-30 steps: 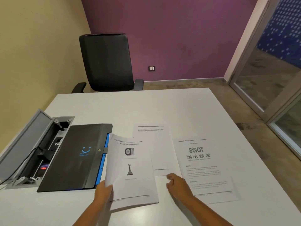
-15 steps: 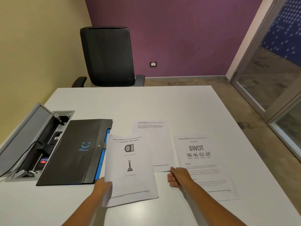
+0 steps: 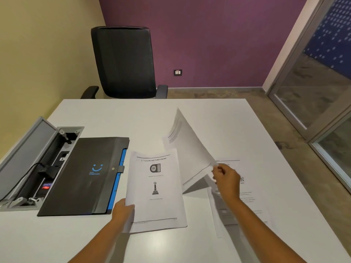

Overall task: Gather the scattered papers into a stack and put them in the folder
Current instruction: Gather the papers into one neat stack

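My left hand [image 3: 123,212] grips the lower left corner of a printed sheet headed "Awards and Achievements" [image 3: 156,192], held just above the white table [image 3: 114,114]. My right hand [image 3: 227,180] pinches the corner of a second text sheet [image 3: 187,147], which is lifted and tilted up off the table. A third sheet with a SWOT heading [image 3: 245,207] lies flat under my right forearm, partly hidden. The closed black folder [image 3: 83,175] with a blue smile logo and blue edge lies to the left of the sheets.
An open grey cable box [image 3: 30,160] with plugs and wires is set in the table left of the folder. A black office chair [image 3: 124,61] stands at the far edge. Glass doors [image 3: 322,95] are on the right.
My right hand took the middle sheet by its corner and lifted it, so it now stands tilted in the air. The left hand keeps holding its sheet.
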Tool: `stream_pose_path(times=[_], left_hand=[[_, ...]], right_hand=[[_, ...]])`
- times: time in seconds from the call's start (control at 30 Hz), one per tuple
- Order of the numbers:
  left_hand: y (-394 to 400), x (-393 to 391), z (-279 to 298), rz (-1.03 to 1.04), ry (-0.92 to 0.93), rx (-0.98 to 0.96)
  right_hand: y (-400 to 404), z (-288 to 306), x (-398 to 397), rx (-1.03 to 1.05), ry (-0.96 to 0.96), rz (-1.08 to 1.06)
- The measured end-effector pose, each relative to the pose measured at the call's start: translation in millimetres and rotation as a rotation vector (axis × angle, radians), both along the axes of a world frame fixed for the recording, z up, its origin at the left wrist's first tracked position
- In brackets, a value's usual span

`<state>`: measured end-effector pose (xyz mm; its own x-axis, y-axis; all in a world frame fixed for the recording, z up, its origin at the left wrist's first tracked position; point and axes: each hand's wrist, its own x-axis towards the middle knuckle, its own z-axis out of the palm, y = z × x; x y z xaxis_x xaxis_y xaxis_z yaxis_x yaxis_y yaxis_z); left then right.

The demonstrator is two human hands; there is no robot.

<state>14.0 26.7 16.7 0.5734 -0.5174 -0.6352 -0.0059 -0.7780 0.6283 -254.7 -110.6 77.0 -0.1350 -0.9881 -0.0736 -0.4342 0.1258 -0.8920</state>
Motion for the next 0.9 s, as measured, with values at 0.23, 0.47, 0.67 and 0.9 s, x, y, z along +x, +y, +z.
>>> stream_pose_path(times=[0.23, 0.47, 0.67, 0.9], left_hand=[[-12.0, -14.8, 13.8, 0.210, -0.304, -0.195], [-31.4, -40.1, 48.2, 0.121, 0.532, -0.330], [-24.0, -52.9, 31.4, 0.132, 0.382, -0.275], [-12.5, -42.6, 16.8, 0.170, 0.291, -0.138]], right_hand=[[-10.5, 37.3, -14.2, -0.104, -0.253, -0.156], [25.0, 12.8, 0.8, 0.182, -0.378, -0.064], [59.5, -17.8, -4.5, 0.204, -0.197, 0.071], [68.6, -67.0, -37.4, 0.406, 0.798, 0.501]])
